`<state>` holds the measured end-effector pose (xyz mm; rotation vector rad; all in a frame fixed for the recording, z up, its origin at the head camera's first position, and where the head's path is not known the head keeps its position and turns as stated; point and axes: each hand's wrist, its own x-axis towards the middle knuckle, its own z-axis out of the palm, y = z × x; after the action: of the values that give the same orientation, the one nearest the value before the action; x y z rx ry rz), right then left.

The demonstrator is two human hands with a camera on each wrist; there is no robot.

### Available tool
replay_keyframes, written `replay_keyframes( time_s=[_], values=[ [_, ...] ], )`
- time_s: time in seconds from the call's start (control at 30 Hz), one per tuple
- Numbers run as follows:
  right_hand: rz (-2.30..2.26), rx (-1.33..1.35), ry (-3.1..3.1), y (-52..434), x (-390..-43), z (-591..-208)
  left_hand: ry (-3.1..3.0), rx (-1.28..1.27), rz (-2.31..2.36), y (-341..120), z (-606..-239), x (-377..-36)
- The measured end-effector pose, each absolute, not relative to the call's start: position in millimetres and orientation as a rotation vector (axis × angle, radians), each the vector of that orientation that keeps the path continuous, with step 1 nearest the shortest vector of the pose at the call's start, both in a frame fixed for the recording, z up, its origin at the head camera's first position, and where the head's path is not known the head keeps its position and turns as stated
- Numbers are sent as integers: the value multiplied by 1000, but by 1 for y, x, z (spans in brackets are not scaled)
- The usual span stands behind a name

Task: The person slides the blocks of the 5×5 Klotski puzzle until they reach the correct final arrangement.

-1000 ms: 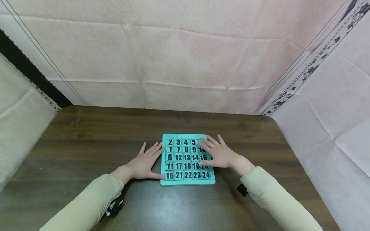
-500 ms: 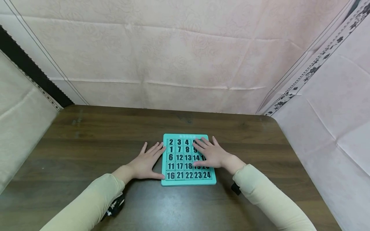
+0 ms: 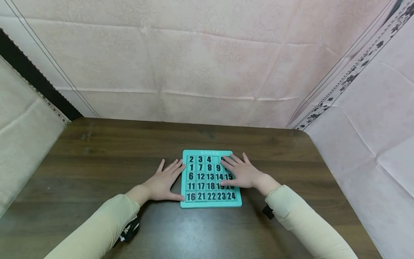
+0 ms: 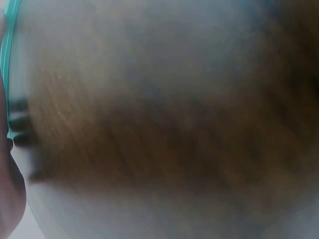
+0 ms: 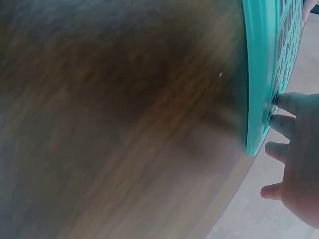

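Observation:
A turquoise number sliding puzzle [image 3: 210, 205] lies flat on the table, its rows of numbered tiles facing up. My left hand [image 3: 161, 184] is spread at its left side, fingertips at the upper left edge and thumb near the lower left corner. Over the right columns reaches my right hand [image 3: 244, 173], fingers extended, with a fingertip at the tile marked 5 [image 3: 222, 159] in the top row. A gap shows between that tile and the 4. The right hand covers some right-hand tiles. In the right wrist view, the puzzle's thick side [image 5: 258, 74] stands beside the fingers.
The dark wooden table [image 3: 106, 162] extends around the puzzle. A pale patterned cloth [image 3: 194, 72] hangs behind it, with more cloth at both sides. A black band [image 3: 35, 75] runs down at the left. Dark devices [image 3: 129, 230] sit beneath the sleeves.
My right hand moved left over the tiles, then back right. The 5 tile slid right, leaving a gap beside the 4. The left hand stayed at the puzzle's left edge.

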<state>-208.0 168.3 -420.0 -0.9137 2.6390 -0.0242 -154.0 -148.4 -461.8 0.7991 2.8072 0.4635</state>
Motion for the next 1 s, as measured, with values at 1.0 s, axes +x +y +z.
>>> replay_keyframes(
  time_s=[1.0],
  values=[
    [4,-1050,2634,136,-205,-415,2816,821,472,-148,-461,-153]
  ],
)
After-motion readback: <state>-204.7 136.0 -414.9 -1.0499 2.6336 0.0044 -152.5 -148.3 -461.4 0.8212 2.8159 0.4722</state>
